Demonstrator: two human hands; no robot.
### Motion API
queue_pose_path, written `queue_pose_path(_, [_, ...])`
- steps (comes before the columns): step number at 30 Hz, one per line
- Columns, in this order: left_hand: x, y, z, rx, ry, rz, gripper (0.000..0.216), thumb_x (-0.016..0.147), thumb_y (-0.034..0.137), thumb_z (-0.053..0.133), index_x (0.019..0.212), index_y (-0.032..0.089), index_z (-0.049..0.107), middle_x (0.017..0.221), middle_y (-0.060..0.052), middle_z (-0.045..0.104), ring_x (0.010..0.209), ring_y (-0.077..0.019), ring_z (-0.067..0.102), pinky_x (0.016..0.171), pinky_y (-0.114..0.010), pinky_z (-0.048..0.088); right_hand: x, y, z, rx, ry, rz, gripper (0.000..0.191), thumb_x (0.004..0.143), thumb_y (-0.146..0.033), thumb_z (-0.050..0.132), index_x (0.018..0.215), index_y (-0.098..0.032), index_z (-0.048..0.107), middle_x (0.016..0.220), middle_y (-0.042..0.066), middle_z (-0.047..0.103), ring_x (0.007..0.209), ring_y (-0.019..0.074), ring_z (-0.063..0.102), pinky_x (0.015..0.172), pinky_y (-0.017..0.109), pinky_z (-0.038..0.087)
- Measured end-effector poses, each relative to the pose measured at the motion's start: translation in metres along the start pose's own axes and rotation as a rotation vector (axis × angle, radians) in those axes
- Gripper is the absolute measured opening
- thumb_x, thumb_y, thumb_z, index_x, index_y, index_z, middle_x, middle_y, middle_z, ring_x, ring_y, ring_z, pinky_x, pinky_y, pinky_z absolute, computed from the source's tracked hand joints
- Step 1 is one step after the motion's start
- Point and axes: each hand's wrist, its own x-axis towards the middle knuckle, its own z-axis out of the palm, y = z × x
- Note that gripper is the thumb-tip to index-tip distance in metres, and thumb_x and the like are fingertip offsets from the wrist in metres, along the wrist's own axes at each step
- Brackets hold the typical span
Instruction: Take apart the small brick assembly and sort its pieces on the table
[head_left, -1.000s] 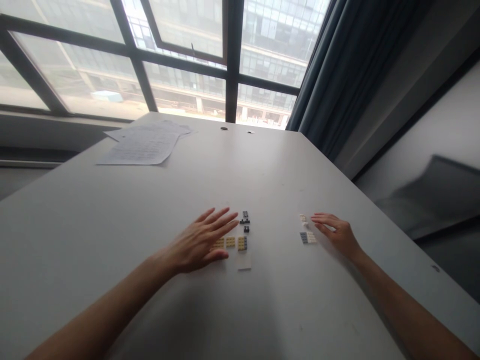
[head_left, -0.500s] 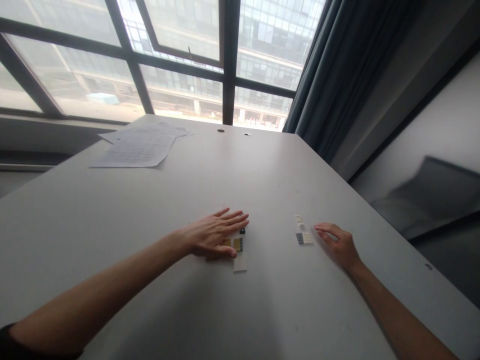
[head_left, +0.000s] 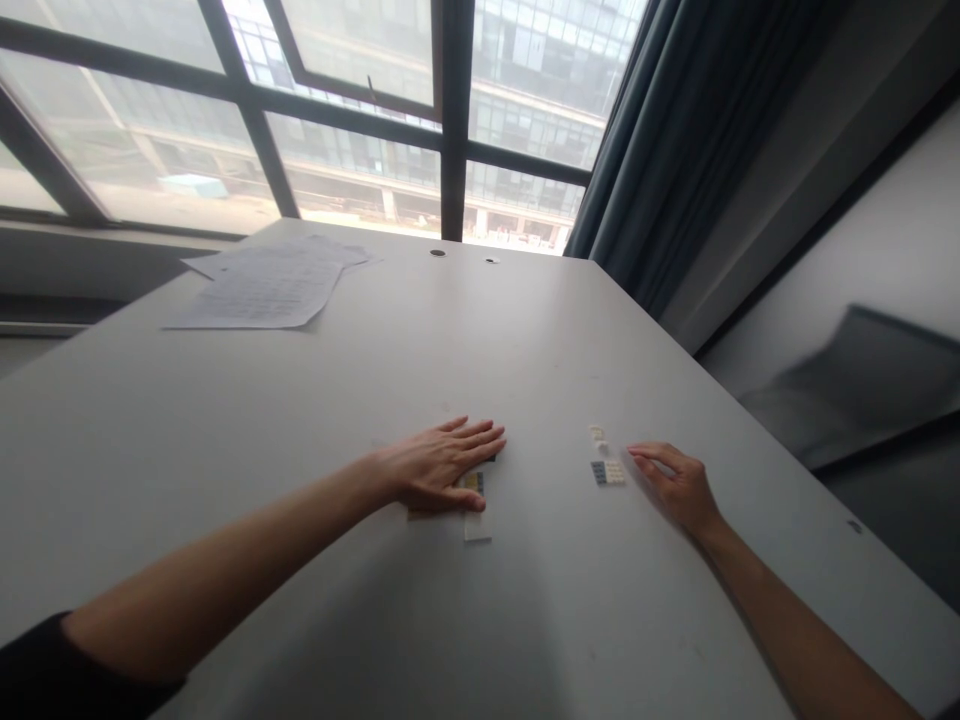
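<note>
My left hand [head_left: 444, 462] lies palm down over a small group of toy building bricks, its fingers stretched out. Partly beneath it are a yellow-and-grey brick [head_left: 477, 482] and a dark piece [head_left: 492, 458]. A flat white piece [head_left: 478, 527] sticks out below the thumb, and a tan edge [head_left: 429, 514] shows under the wrist side. My right hand [head_left: 679, 485] rests on its side with loosely curved fingers and nothing visible between them. Just left of its fingertips sit a dark grey brick [head_left: 598, 473], a white studded brick [head_left: 615, 473] and small white pieces [head_left: 598, 436].
Everything lies on a white table [head_left: 525, 350]. Printed sheets of paper [head_left: 259, 290] overlap at its far left. Two small round holes are near the back edge. Behind are windows [head_left: 360, 170], and a dark curtain [head_left: 637, 150] hangs at the right.
My left hand has slid slightly right, covering more of the yellow bricks and the dark piece. My right hand stays in place. The view has shifted a little.
</note>
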Motion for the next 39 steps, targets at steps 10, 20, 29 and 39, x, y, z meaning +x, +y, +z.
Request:
queue_pose_path(10, [0.073,0.035,0.006,-0.077,0.005,0.021,0.092,0.081,0.077,0.030,0.149,0.017,0.016,0.154,-0.011,0.014,0.143,-0.0274,0.010,0.116,-0.044,0.006,-0.001,0.004,0.000,-0.007,0.006,0.012,0.019,0.088,-0.034,0.055,0.093,-0.024,0.070,0.096,0.006,0.072,0.092,0.0218,0.067,0.088,0.039,0.053])
queue_pose_path(20, [0.114,0.047,0.011,-0.048,0.026,0.032,0.098,0.079,0.080,0.026,0.148,0.011,0.019,0.154,-0.013,0.016,0.143,-0.0274,0.012,0.116,-0.046,0.004,0.001,-0.003,0.000,-0.004,-0.003,0.002,0.018,0.088,-0.033,0.055,0.092,-0.024,0.071,0.095,0.005,0.072,0.091,0.0214,0.066,0.086,0.037,0.053])
queue_pose_path(29, [0.131,0.060,0.014,-0.025,0.055,-0.016,0.097,0.080,0.078,0.029,0.148,0.009,0.018,0.154,-0.014,0.017,0.143,-0.0286,0.013,0.115,-0.048,0.007,0.002,-0.001,0.000,-0.022,-0.001,-0.002,0.019,0.088,-0.033,0.055,0.092,-0.024,0.071,0.094,0.005,0.072,0.090,0.0210,0.067,0.085,0.036,0.053])
queue_pose_path(39, [0.053,0.039,-0.084,0.118,0.399,-0.121,0.081,0.088,0.070,0.015,0.149,0.019,-0.003,0.157,-0.007,-0.002,0.144,-0.0233,0.000,0.116,-0.042,0.004,0.000,-0.002,-0.002,0.011,0.011,0.041,0.020,0.087,-0.035,0.056,0.090,-0.021,0.071,0.093,0.005,0.072,0.089,0.0205,0.067,0.085,0.035,0.053])
